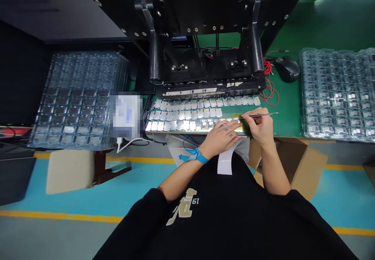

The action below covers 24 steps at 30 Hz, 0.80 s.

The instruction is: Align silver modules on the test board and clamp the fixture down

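My right hand (259,126) pinches a pair of thin metal tweezers (268,114), whose far end sticks out to the right. Beside it, my left hand (224,135) lies with fingers stretched over the front row of small circuit boards (206,123) at the table's edge. A blue wrist strap (197,155) is around the left wrist. Below the left fingers a white paper strip (225,163) hangs over the edge. Behind my hands are rows of small silvery square modules (181,114), many with a yellow dot. The tweezer tips are too small to make out.
A black fixture with two lever handles (156,61) stands behind the modules. Stacked clear trays (79,96) are at left, more trays (336,96) at right. A mouse (287,68) and red cables (268,68) lie right of the fixture. A cardboard box (310,170) stands below the table.
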Available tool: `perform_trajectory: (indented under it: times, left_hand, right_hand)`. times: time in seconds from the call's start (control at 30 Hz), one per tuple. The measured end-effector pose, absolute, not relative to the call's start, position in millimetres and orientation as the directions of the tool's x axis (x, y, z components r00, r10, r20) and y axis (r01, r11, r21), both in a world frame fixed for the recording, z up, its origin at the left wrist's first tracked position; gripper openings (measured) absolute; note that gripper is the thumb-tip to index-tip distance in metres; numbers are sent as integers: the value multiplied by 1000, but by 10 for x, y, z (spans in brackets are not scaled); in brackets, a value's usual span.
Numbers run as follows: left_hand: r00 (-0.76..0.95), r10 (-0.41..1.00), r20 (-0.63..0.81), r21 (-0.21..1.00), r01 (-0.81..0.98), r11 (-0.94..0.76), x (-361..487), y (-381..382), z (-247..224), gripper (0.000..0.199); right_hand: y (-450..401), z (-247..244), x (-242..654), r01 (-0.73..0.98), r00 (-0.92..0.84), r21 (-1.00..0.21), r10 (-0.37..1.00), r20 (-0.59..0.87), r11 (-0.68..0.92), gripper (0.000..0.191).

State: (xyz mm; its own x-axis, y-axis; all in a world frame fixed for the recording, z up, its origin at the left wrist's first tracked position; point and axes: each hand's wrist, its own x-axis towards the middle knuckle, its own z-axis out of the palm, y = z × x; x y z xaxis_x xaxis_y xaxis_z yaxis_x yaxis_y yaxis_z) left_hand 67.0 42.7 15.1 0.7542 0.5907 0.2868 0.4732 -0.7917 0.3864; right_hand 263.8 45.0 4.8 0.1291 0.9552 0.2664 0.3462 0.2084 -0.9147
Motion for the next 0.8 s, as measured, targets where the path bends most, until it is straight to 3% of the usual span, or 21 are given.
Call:
perform_trajectory:
  times: [0.43,0.57,0.8]
  left_hand:
    - [755,606,250,433,473,-768,678,421,90,28]
    - [742,604,291,421,468,-777,681,415,67,29]
    - [705,599,381,406,454,-793,686,403,46,25]
  right_hand:
    - [466,0,2642,177,205,-977,967,151,115,26]
    - [477,6,2639,59,245,-998,968,48,35,33]
    - [545,33,2667,-5,307,-999,950,46,49,36]
